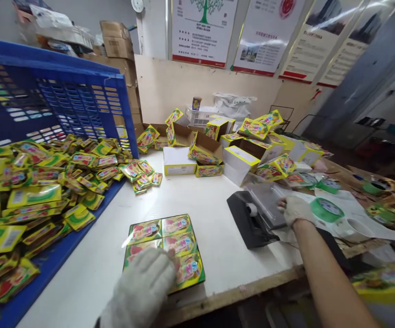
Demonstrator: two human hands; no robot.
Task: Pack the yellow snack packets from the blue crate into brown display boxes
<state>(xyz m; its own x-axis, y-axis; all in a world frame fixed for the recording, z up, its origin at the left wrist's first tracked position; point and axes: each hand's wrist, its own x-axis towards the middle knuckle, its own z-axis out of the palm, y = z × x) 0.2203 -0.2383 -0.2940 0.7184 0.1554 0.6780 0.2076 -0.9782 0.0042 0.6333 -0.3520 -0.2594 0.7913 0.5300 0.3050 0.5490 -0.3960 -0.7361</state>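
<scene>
A flat block of small yellow-green candy boxes (179, 243) lies on the white table, set side by side in rows. Its surface is glossy, and clear film seems to stick out at the left edge. My left hand (146, 278), in a whitish glove, rests on the block's near left part with fingers laid out flat. On the right, my gloved right hand (296, 210) has its fingers curled at the edge of a stack of clear plastic sheets (266, 205). Beside that stack stands a black tape dispenser (247, 221). What the right fingertips pinch is partly hidden.
A blue crate (129, 118) on its side spills many loose small boxes (47, 196) at left. Several small boxes (142, 175) lie near it. Open display cartons (180, 160) line the back. Green tape rolls (327, 208) sit at right, near the wooden table edge (252, 287).
</scene>
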